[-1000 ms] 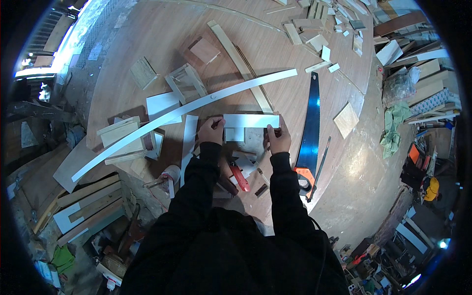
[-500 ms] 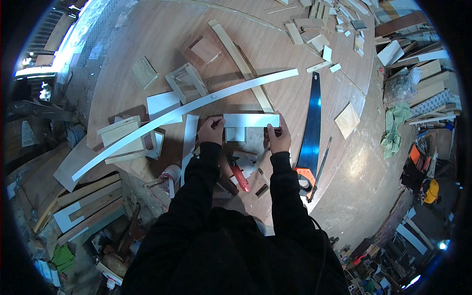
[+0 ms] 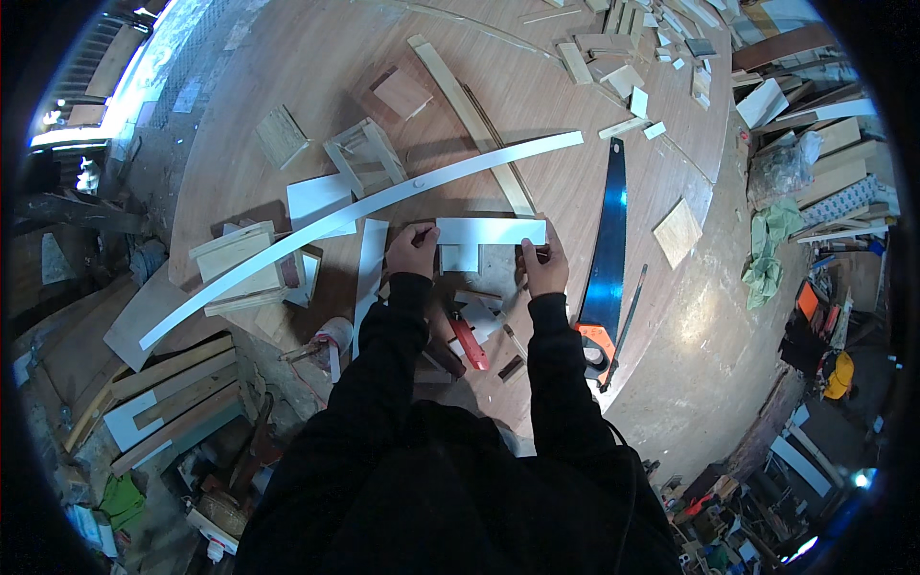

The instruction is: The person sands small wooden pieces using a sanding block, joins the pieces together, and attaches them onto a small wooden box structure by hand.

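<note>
A white board (image 3: 491,232) is over the counter (image 3: 565,192), its left end pinched by the fingers of the left hand (image 3: 412,251), its right end by those of the right hand (image 3: 545,268). A white block (image 3: 461,260) shows beside its near edge, with a red tool (image 3: 468,341) between the black sleeves (image 3: 554,355), a long strip (image 3: 369,202) beyond and a handsaw (image 3: 608,240) to the right.

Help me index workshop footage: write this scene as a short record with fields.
Left hand: pinches the left end of a white board
Right hand: pinches the white board's right end
Handsaw: orange handle, lying right of the right hand
Long white strip: slants across beyond the white board
Red tool: on the board's near side; exact kind unclear
Surface: wood-grain tabletop
</note>
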The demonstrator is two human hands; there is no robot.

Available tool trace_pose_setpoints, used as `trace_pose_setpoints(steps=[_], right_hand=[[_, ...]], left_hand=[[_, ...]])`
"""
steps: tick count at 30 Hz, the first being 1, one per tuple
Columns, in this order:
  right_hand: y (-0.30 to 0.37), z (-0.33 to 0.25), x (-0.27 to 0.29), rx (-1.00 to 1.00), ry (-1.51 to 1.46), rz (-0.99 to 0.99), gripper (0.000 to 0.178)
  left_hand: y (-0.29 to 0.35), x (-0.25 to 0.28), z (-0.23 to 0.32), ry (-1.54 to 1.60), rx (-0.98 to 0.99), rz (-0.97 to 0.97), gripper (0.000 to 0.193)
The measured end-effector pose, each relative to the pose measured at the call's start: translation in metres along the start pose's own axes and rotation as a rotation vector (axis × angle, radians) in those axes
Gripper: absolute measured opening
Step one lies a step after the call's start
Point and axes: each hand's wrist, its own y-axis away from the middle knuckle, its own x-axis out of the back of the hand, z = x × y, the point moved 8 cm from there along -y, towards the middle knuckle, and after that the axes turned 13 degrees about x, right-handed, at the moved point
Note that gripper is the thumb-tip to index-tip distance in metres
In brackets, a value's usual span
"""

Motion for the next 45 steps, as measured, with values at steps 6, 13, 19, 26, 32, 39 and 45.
trace_pose_setpoints(steps=[6, 13, 19, 26, 32, 39, 45], right_hand=[[0.009, 0.012, 0.005, 0.109, 0.077, 0.024, 0.059], [0.027, 0.016, 0.004, 0.042, -0.051, 0.006, 0.058], [0.031, 0.013, 0.004, 0.024, -0.078, 0.012, 0.059], [0.033, 0.018, 0.008, 0.058, -0.090, 0.019, 0.059], [0.036, 0.024, 0.005, 0.041, -0.084, -0.015, 0.058], [0.038, 0.014, 0.006, 0.054, -0.129, -0.002, 0.055], [0.050, 0.007, 0.031, -0.011, -0.357, 0.123, 0.042]], left_hand=[[0.016, 0.006, -0.004, 0.000, -0.015, 0.053, 0.019], [0.021, 0.006, -0.018, 0.047, -0.045, 0.016, 0.020], [0.022, 0.005, -0.024, 0.002, -0.040, 0.017, 0.022], [0.025, 0.004, -0.026, -0.044, -0.035, 0.023, 0.021], [0.017, 0.003, -0.044, -0.001, -0.033, 0.022, 0.022], [0.027, 0.011, -0.024, 0.009, -0.011, 0.031, 0.021], [0.055, 0.011, 0.006, 0.126, -0.155, 0.035, 0.028]])
